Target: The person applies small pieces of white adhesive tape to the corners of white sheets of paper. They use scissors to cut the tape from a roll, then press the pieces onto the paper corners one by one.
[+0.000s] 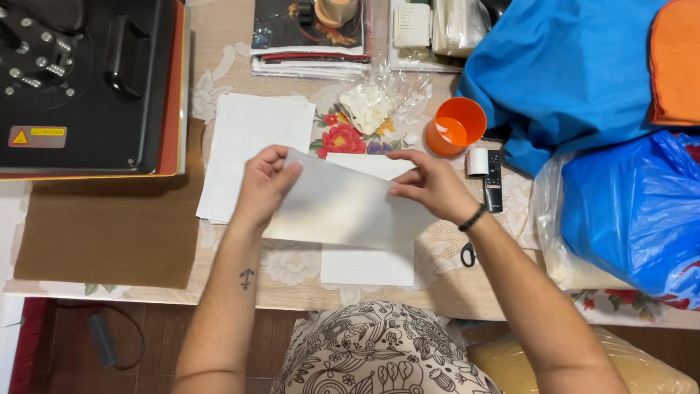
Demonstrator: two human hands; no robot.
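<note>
Holding the thin white rectangular sheet of paper [343, 208] level above the table [219, 44], I have my left hand [264, 186] pinching its upper left corner and my right hand [432, 186] pinching the upper right edge, each grip closed on the sheet. It hangs between both grips, above another white sheet [367, 264] lying flat just below them. To handle it well, I judge both pinches should stay light and even, so the sheet neither creases nor sags.
</note>
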